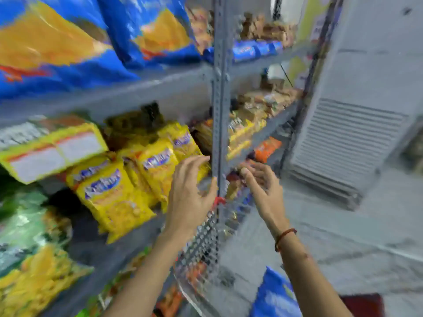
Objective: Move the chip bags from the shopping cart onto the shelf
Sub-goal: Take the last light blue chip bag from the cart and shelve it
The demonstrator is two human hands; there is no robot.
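Two large blue and orange chip bags (146, 30) stand on the top shelf (137, 90) at upper left. Another blue chip bag (274, 296) shows at the bottom, inside the wire shopping cart (201, 243). My left hand (190, 195) hovers with fingers spread in front of the yellow packets, holding nothing. My right hand (263, 188), with a red thread on the wrist, is raised beside the shelf's metal post (220, 110), fingers apart and holding nothing. The whole view is blurred by motion.
Yellow snack packets (119, 191) fill the middle shelf, with green and yellow bags (29, 259) at lower left. Biscuit and snack packs (256, 115) sit on the right-hand shelves. A grey louvred unit (348, 143) stands on the floor at right.
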